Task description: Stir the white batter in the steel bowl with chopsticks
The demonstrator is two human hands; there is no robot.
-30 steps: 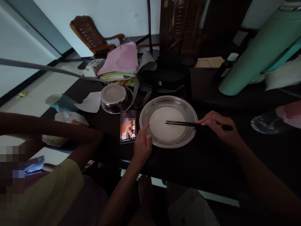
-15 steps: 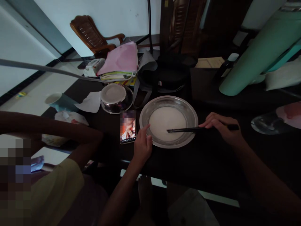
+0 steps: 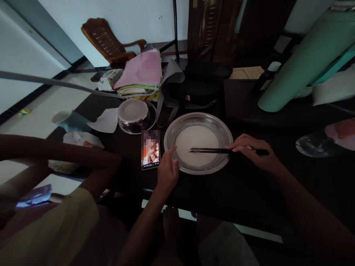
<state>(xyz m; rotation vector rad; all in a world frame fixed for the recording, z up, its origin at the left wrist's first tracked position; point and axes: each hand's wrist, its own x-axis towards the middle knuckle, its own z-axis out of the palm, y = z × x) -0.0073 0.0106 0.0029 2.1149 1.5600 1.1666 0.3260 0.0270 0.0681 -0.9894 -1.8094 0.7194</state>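
A wide metal bowl [image 3: 226, 129] stands on the dark table, with a milky white liquid or batter [image 3: 198, 138] in its bottom. My left hand [image 3: 168, 170] holds the bowl's near left rim, the index finger over the edge and the thumb lower against the side. In my right hand [image 3: 251, 149] is a pair of dark chopsticks [image 3: 210, 150], gripped near the back end. They lie almost level over the bowl, and their tips reach the white surface. Close to my left hand lies a phone [image 3: 150, 151] with a lit screen.
Behind the phone sits an upturned metal bowl [image 3: 135, 111]. A green bottle [image 3: 302, 66] and a clear plastic bottle [image 3: 307, 146] are to the right. Another person's bent arm [image 3: 105, 162] rests at the left, near a blue cup [image 3: 72, 120]. Books and a black bag [image 3: 202, 87] stand behind.
My right hand has moved left with the chopsticks, and their tips have shifted left and slightly away from me in the white liquid. My left hand stays on the rim.
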